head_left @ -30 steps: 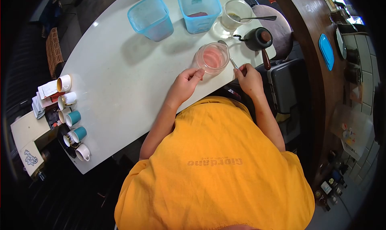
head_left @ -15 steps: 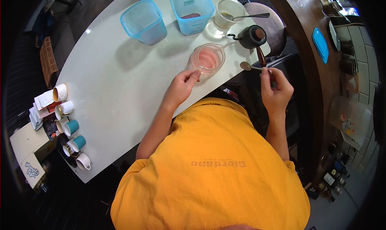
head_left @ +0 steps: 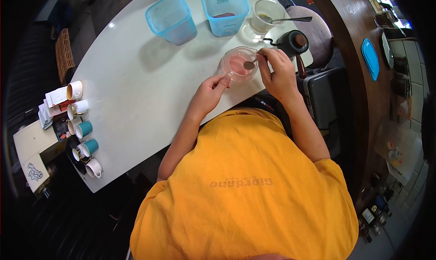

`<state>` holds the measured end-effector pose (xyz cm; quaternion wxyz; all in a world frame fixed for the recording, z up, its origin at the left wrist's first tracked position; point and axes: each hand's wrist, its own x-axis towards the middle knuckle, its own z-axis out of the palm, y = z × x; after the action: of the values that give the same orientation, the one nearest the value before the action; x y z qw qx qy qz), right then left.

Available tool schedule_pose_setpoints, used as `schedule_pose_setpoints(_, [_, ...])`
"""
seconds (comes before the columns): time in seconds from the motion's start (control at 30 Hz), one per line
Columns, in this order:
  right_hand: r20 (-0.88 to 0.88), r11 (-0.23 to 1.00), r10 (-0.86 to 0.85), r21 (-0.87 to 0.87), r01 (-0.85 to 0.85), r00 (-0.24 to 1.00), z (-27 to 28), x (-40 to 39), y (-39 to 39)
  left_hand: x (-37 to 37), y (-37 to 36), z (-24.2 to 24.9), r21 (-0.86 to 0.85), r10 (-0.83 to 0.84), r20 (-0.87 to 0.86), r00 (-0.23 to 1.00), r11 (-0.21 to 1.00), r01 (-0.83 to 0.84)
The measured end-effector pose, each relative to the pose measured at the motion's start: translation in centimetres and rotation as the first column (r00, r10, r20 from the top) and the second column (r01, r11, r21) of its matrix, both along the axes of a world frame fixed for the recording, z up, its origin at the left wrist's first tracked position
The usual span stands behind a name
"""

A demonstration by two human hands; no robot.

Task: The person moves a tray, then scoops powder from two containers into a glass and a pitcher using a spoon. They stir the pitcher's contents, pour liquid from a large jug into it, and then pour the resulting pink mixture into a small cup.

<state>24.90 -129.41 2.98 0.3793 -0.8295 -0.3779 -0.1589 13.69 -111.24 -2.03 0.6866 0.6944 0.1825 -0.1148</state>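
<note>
A clear glass jug (head_left: 239,64) with pink contents stands near the table's front edge. My left hand (head_left: 211,94) pinches the jug's near side, at what looks like its handle. In my right hand (head_left: 278,74) is a small spoon (head_left: 249,65), gripped between thumb and fingers, its bowl over the jug's opening. Whether the spoon touches the pink contents cannot be told. Just behind and right of my right hand is a black pot-like item (head_left: 293,43) with a brown handle. A second glass jug (head_left: 267,15), with a long spoon (head_left: 297,19) resting in it, stands farther back.
Two blue plastic containers (head_left: 171,20) (head_left: 225,11) stand at the back of the white table (head_left: 131,92). Several cups (head_left: 84,129) line its left edge. A blue lid (head_left: 370,59) lies on the brown counter (head_left: 349,33) at right. A dark chair is beside my right arm.
My right hand has moved left with the small spoon, from beside the table edge to over the jug. My left hand still holds the jug. The whole view has shifted slightly.
</note>
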Motion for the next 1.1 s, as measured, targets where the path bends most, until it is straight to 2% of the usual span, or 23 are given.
schedule_pose_setpoints(0.1, [-0.061,0.996,0.036,-0.083,-0.041,0.998,-0.3,0.2,0.1,0.0,-0.1,-0.1,0.001,0.018,0.003,1.0,1.0,-0.018])
schedule_pose_setpoints(0.23, [-0.059,0.991,0.071,-0.11,-0.078,0.996,-0.5,0.4,0.5,-0.1,-0.2,-0.1,0.003,0.022,-0.021,1.0,1.0,-0.022])
schedule_pose_setpoints(0.43, [0.011,0.987,0.089,-0.132,-0.086,0.996,-0.4,0.7,0.9,-0.2,-0.3,0.2,0.018,0.038,-0.017,0.999,0.999,-0.037])
schedule_pose_setpoints(0.6, [-0.117,0.951,0.117,-0.271,-0.146,0.986,0.3,0.6,1.2,-0.2,-0.3,-0.1,0.01,0.046,-0.013,0.999,0.999,-0.046])
schedule_pose_setpoints(0.93, [-0.023,0.95,0.168,-0.262,-0.169,0.985,0.0,1.1,1.7,-0.3,-0.4,-0.4,0.011,0.052,0.025,0.998,0.999,-0.052])
schedule_pose_setpoints(1.1, [-0.134,0.959,0.214,-0.16,-0.234,0.968,0.4,0.7,1.9,-0.3,-0.3,-0.6,0.038,0.035,0.01,0.999,0.999,-0.035])
